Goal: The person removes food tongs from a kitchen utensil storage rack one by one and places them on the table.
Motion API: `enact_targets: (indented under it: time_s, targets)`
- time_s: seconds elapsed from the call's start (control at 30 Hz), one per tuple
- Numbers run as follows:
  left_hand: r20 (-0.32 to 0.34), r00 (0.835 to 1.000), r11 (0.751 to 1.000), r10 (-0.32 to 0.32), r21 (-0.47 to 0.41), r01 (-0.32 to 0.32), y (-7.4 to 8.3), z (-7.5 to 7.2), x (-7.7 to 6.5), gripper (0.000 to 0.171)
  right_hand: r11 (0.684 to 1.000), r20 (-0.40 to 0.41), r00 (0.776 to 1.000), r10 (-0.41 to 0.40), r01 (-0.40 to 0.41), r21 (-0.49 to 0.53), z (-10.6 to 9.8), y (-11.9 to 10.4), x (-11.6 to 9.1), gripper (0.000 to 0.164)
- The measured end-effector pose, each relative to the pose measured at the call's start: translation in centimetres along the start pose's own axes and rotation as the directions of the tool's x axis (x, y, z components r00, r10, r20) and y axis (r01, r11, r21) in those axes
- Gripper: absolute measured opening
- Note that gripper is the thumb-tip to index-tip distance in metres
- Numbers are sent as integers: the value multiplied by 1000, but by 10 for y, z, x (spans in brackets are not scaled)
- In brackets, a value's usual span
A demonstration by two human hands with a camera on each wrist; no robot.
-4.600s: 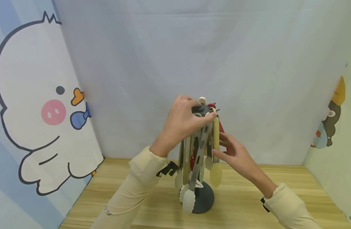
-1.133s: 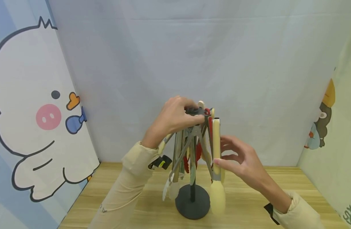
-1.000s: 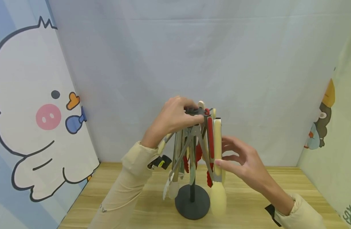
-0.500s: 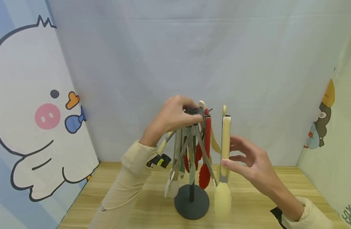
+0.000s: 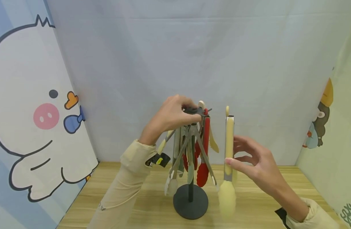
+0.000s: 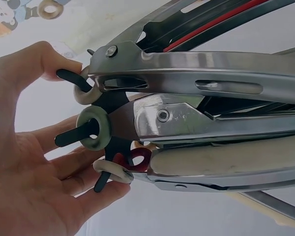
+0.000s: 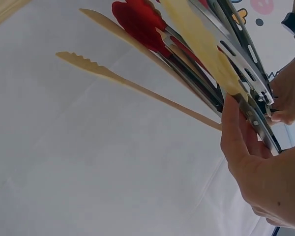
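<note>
A right hand (image 5: pixel 254 163) pinches a pair of yellow tongs (image 5: pixel 227 197), thumb across the near side of the handle and fingers bent behind it. The tongs are upright, yellow ends down, just to the right of a black stand (image 5: pixel 191 203), their top loop off its hooks. Beside them, a left hand (image 5: pixel 173 114) grips the stand's top, thumb and fingers curled round it. Red tongs (image 5: pixel 203 175) and metal tongs (image 5: pixel 206 160) with spread legs hang below; the left wrist view shows a pale green loop (image 6: pixel 104 135) over a hook (image 6: pixel 69 135). The step in hand appears to be holding the yellow tongs clear while steadying the stand; the next move calls for a firm pinch and room from the neighbouring legs. Behind the wooden table (image 5: pixel 152 208) hangs a pale cloth (image 5: pixel 249 63).
</note>
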State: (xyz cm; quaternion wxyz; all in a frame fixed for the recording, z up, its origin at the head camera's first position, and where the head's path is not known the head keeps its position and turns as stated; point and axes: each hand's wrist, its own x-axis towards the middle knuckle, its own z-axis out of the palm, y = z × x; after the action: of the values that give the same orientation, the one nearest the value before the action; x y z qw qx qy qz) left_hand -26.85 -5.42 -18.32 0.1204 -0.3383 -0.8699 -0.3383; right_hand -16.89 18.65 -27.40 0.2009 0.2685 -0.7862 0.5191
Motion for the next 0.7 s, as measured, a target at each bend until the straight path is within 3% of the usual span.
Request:
enact_targets:
  time_s: [0.43,0.7]
  targets:
    - [19,999,999,-33,26,33,3,-4,0,28,989,-29,995,97,-99,-107,-4,10,-4,43]
    - [50,999,999,-18,39,16,4,-9,0,22,968,-41,987,156,-161,-193,-5,17,-7,41]
